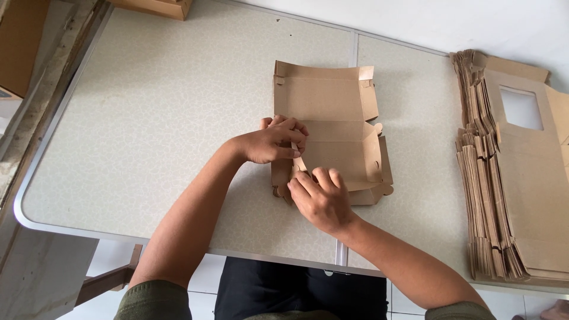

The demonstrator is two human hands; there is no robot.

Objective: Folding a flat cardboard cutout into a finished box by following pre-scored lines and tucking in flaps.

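A half-folded brown cardboard box [335, 133] lies near the middle of the pale speckled table [148, 118], its flat lid panel stretching away from the person and its shallow tray part nearer to them. Both hands work at the box's left side, close together but not touching each other.

The left hand [274, 142] comes in from the left and curls its fingers over the left wall of the tray, pinching a small side flap between thumb and fingertips — it is closed on the cardboard. The right hand [321, 198] rests just below it, at the near-left corner of the box, with its fingers bent and pressing on the front wall and the corner tab; whether it grips the tab or only pushes on it cannot be told from this angle. The right side wall of the tray already stands upright, and the rest of the box extends to the right of and beyond the two hands.

Well apart, at the right edge of the table, sits a tall stack of flat box blanks [504, 178] of the same brown card — the top one shows a rectangular window cut-out.
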